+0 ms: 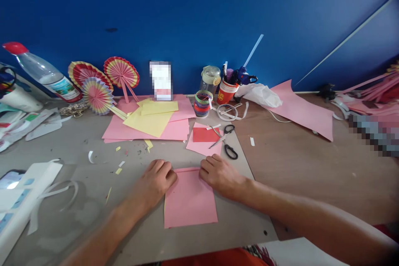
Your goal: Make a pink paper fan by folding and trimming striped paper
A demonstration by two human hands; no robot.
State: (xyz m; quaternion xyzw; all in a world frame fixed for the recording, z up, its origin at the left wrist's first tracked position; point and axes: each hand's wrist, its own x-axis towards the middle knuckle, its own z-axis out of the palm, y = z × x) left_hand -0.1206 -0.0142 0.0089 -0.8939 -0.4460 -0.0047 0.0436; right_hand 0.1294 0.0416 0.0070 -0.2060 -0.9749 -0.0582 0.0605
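The background is filled by a blue partition (199, 12), and the brown desktop (311, 174) before it is partly covered by a grey work board (140, 239). Toward the back of the board, a stack of large pink paper sheets (115, 131) is topped by loose yellow sheets (158, 122), with pleated paper fans (122, 72) stood behind.

Near the board's front, a smaller pink paper sheet (190, 203) is laid between the forearms, apart from the stack. Its far corners are covered by the left hand (158, 181) and the right hand (218, 174). In both, the fingers are curled in close to the thumb, and the paper's edge appears to be pinched there (the undersides are hidden, so how firmly cannot be told).

Beyond the right hand, black-handled scissors (223, 136) are laid with blades parted, partly over a red paper rectangle (202, 134). Between the hands, a narrow folded band (188, 170) is seen along the sheet's far edge. The step in hand is judged to be the forming of that fold; next, an even crease is called for from corner to corner, with both ends kept level so that no skew is introduced. Tiny paper scraps (119, 171) are scattered to the left.
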